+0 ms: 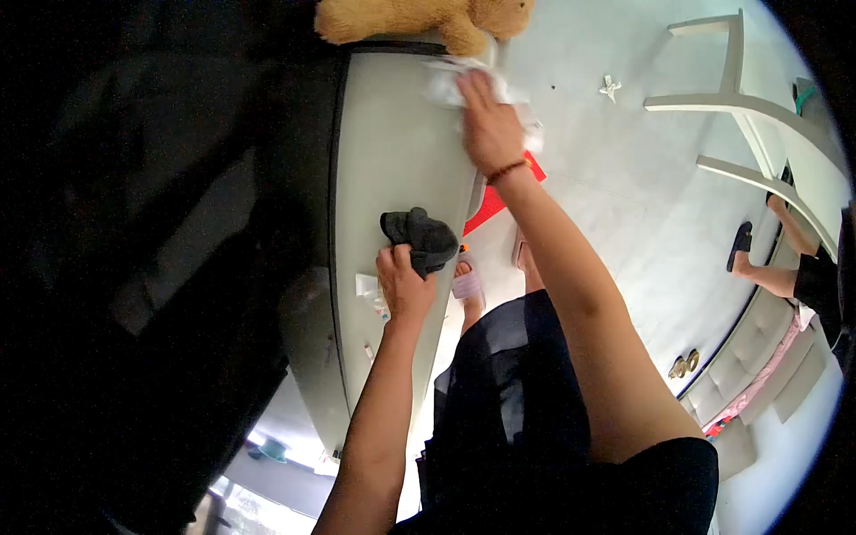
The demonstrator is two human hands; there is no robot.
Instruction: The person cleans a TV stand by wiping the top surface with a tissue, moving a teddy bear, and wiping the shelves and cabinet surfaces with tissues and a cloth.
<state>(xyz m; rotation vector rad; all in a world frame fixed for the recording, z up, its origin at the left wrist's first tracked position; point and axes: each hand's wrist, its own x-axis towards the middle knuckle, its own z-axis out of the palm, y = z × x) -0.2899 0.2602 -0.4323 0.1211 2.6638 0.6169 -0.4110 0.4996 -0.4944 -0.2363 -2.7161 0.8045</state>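
Observation:
My left hand (407, 283) grips a small dark grey plush toy (428, 239) with rounded, ear-like bumps, over the pale cabinet top (392, 152). Farther along the same top, my right hand (492, 125) presses on a white cloth (446, 87), with part of the cloth hanging past the edge. The fingers of this hand are slightly blurred and lie over the cloth. Just beyond it rests a tan teddy bear (401, 20) at the far end of the cabinet.
A small clear-and-white packet (367, 287) lies near my left hand. Something red (489, 212) shows beside the cabinet. A white chair (713, 102) stands at right, and another person's leg (771, 278) is near a grey sofa (758, 348). Crumpled white paper (610, 87) lies on the floor.

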